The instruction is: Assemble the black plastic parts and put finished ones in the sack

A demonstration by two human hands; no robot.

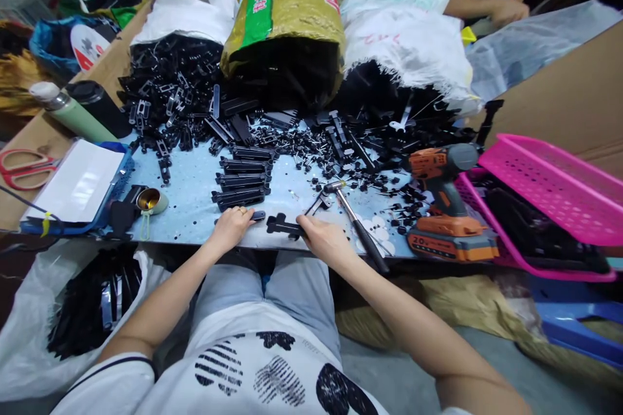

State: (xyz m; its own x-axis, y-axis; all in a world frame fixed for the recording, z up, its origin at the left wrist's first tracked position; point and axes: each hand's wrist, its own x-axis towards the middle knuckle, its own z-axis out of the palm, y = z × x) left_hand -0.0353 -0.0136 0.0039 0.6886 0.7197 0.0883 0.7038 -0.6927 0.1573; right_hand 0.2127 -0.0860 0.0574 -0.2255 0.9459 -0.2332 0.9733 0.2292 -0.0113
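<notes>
Near the table's front edge, my left hand [232, 225] is closed on a small dark bar [257, 215], whose rounded end sticks out to the right. My right hand [325, 238] grips one end of a flat black bracket [282, 225] that points left toward the bar. The two parts are a short way apart. Behind my left hand lies a row of several black assembled parts [242, 196]. A hammer [363, 233] with a dark handle rests to the right of my right hand, beside a small metal piece [318, 202].
An orange and black cordless drill [450, 233] and a pink basket [549, 188] stand at the right. Sacks spill black parts [175, 91] and small screws [302, 146] across the back. Left are a metal cup [152, 201], scissors [29, 168] and bottles. Another person's hand [509, 11] shows behind.
</notes>
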